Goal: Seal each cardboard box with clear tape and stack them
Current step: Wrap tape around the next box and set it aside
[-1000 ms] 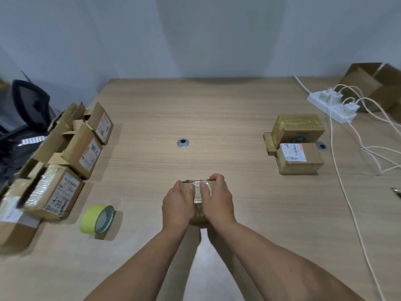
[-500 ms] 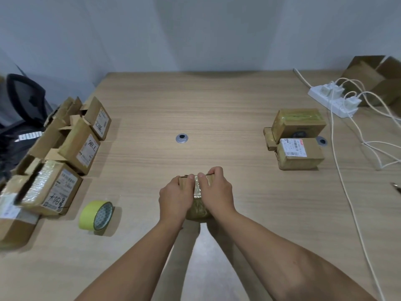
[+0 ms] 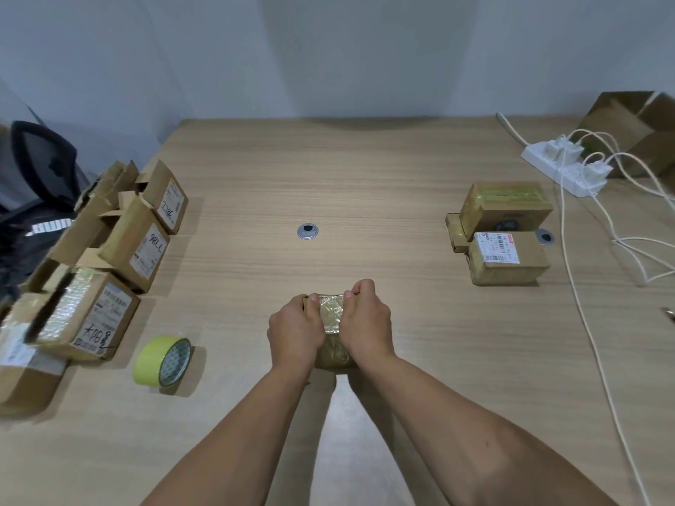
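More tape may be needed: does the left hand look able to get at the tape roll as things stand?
Probably yes, once the left hand lets go of the small cardboard box: the tape roll stands to its left, only bare table between.

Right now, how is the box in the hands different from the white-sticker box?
The held box is gripped by the left hand and right hand; the sticker box lies untouched. The held box shows shiny tape on top; the sticker box shows a white label. Both are brown cardboard.
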Demonstrator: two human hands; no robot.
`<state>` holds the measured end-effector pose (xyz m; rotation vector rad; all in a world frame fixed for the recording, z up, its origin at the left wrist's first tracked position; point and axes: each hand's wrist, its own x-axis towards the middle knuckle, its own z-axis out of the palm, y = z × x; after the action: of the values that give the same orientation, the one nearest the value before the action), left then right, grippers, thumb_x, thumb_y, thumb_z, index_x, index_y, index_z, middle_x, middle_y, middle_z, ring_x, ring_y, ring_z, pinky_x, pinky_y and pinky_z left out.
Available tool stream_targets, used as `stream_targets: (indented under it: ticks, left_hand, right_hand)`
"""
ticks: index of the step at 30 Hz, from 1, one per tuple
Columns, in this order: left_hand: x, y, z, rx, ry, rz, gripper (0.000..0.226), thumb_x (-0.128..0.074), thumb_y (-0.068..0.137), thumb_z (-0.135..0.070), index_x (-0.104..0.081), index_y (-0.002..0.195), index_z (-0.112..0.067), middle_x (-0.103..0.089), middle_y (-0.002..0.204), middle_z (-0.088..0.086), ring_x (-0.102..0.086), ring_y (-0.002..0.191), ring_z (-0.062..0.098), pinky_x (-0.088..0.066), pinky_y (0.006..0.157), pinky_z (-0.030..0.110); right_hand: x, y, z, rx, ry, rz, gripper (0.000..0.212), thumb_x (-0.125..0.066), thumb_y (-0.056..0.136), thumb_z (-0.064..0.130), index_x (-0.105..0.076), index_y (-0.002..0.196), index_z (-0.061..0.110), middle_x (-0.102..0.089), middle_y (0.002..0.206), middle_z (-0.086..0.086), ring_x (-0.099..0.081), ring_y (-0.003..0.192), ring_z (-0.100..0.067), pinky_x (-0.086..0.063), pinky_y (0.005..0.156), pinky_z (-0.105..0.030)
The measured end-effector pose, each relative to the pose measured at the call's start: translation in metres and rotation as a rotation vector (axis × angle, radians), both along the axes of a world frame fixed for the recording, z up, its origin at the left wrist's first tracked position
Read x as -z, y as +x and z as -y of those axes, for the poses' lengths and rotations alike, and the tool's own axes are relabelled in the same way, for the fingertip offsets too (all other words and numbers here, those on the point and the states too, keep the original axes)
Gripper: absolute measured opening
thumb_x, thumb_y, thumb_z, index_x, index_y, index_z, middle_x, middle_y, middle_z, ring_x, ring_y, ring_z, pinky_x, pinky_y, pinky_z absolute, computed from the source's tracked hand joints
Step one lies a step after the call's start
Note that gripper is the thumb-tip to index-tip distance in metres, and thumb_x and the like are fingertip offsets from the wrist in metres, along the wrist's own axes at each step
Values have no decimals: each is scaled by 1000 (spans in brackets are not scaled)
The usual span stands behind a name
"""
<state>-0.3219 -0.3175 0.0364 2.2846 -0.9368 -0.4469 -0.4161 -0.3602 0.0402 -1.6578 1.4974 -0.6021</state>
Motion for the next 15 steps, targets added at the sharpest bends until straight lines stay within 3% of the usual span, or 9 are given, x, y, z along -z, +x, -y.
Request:
stream_targets:
  ticks: [2,5,9,15]
  left_hand:
    - [3,1,0,7,6,33,37,-39,106,-29,-71,105,-11,-72,93,15,-59,96,38,-40,75,37]
    - [5,1,0,23,23,32,40,-34,107,-29,-69,103,-10,-71,93,14,-59,95,37,-36,73,35]
    - [3,-4,-5,-3,0,-84,42,-42,101,-48,-68,95,-15,-69,86,4,-58,87,26,-38,73,32]
    - [7,-3,-6,9,-10,-76,41,-48,98,-50,-70,108,-17,-72,94,5,-58,91,26,-40,76,33]
  right_hand:
    - [0,0,-1,-5,-3,-2,18,-38,107,23,-46,110,7,-62,101,-14,-57,91,-33,-39,72,-37]
    - [0,0,-3,6,27,27,18,-39,107,27,-45,108,11,-62,102,-13,-55,92,-32,-39,73,-37]
    - [2,-3,-5,-25,36,27,30,-49,102,45,-41,107,17,-60,106,-8,-54,97,-28,-44,78,-39]
    - [3,-2,-6,-16,43,3,34,-50,103,38,-48,118,9,-60,113,-12,-55,105,-30,-40,79,-35]
